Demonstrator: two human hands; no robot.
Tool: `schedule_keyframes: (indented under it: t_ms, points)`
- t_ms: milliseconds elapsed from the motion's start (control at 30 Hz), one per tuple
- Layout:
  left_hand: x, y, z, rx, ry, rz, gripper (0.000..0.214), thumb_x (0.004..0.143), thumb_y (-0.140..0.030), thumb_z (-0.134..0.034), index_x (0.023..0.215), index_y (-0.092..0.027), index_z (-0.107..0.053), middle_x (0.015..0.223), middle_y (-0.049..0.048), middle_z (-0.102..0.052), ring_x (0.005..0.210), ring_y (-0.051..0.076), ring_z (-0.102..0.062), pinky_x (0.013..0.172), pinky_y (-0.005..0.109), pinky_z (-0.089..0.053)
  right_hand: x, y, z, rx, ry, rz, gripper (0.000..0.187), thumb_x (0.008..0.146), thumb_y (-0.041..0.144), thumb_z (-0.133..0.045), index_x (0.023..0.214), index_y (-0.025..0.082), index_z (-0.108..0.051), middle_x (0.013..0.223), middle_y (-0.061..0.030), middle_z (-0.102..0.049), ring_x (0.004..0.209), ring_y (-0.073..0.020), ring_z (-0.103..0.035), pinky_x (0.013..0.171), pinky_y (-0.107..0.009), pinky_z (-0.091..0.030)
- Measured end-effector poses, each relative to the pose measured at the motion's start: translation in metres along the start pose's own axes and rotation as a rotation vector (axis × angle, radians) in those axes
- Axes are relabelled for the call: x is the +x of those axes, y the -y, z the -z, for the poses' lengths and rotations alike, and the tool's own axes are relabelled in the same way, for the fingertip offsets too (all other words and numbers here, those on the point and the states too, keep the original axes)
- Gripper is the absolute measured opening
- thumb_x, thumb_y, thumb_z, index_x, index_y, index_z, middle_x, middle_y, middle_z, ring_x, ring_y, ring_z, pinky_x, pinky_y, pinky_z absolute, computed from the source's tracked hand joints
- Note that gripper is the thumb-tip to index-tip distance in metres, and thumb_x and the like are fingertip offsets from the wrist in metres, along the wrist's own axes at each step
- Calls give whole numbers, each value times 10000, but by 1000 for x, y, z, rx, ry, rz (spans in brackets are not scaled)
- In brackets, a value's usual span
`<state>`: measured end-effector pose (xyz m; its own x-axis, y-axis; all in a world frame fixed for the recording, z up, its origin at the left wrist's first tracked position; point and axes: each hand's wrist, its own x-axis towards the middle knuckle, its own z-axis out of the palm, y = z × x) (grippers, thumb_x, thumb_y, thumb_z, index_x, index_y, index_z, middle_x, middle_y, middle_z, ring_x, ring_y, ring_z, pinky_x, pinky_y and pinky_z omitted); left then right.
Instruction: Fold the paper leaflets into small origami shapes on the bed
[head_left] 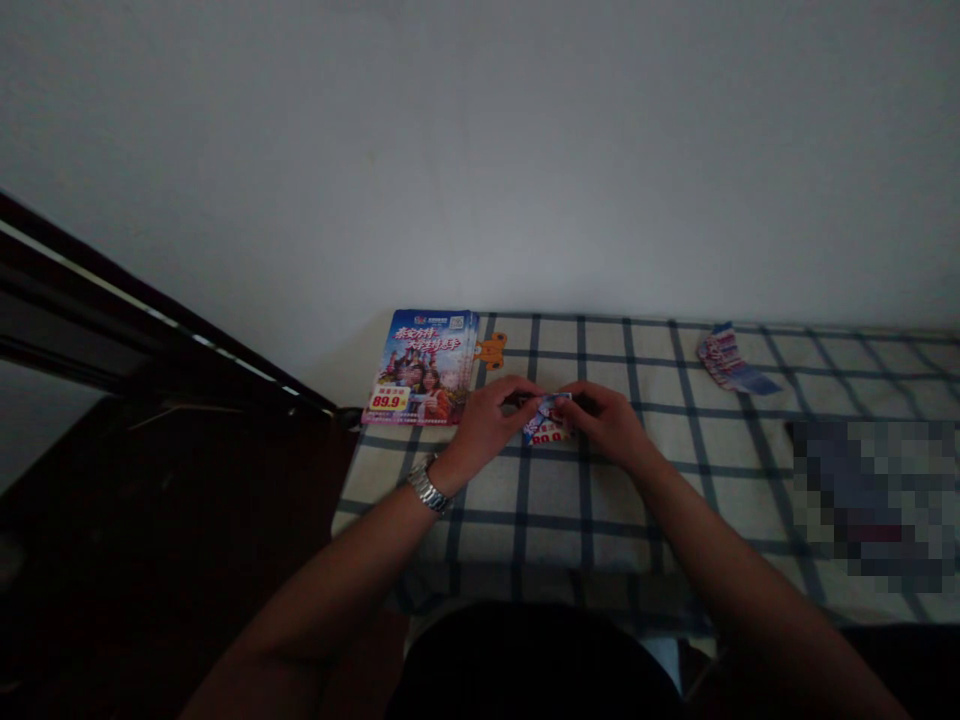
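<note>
Both of my hands meet over a small folded flyer [548,421] that lies on the checked cloth [555,500]. My left hand [489,417], with a metal watch at the wrist, pinches the flyer's left edge with closed fingers. My right hand [609,420] grips its right edge, fingers curled. The folded piece shows blue print and a red price mark. A stack of flat flyers [422,366] of the same print lies to the left of my left hand.
Folded flyers [729,360] lie in a small pile at the back right of the cloth. A small orange figure [491,350] shows beside the stack. A dark wooden frame [150,340] runs along the left. A blurred patch [870,500] covers the right side. A pale wall stands behind.
</note>
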<state>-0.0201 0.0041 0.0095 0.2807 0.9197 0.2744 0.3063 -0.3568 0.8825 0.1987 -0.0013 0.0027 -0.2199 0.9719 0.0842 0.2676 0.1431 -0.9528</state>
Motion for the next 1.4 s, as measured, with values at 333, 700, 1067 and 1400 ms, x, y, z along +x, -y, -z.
schedule_keyframes:
  t_ms: [333,700,1067,1400]
  points:
    - [1,2,-2,-240,-24,78,242,929,-409,-735,1070,-214,-716,977,38,-749,871,173,-706,808,306,-578,-1,8,1,28,-118,11,353,898,575,-712,891,225,-756,751,-25,-755,701,-206,-696,645,-321,-563]
    - [2,7,-8,-425,-86,196,248,891,-438,-774,957,-201,-747,949,31,-747,874,171,-677,806,297,-549,-3,10,1,-30,-112,48,347,940,569,-670,926,233,-757,803,-34,-769,732,-214,-707,675,-337,-565]
    - [2,12,-9,-453,-94,221,262,888,-449,-777,918,-193,-726,855,9,-684,794,147,-614,731,260,-500,-3,10,0,-66,-116,49,350,944,570,-654,947,237,-762,833,-43,-781,767,-233,-722,703,-357,-569]
    - [2,13,-9,-425,-97,208,258,878,-445,-790,915,-194,-741,880,16,-710,815,152,-639,762,270,-528,-3,9,1,-97,-124,72,313,960,530,-638,945,246,-767,849,-34,-778,782,-226,-716,718,-351,-573]
